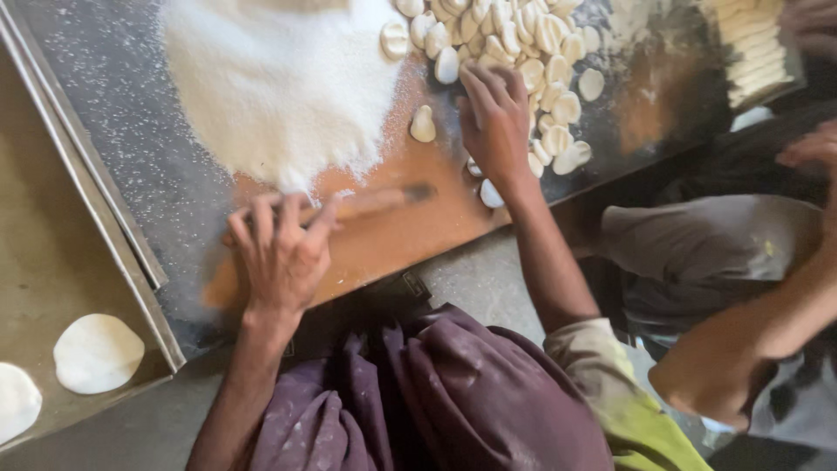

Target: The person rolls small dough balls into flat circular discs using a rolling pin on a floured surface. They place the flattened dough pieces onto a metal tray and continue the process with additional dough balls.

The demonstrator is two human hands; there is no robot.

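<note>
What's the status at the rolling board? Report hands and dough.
Left hand resting on rolling pin. Right hand reaching into dough pieces. Flour heap beside the pin, nothing blocking.
</note>
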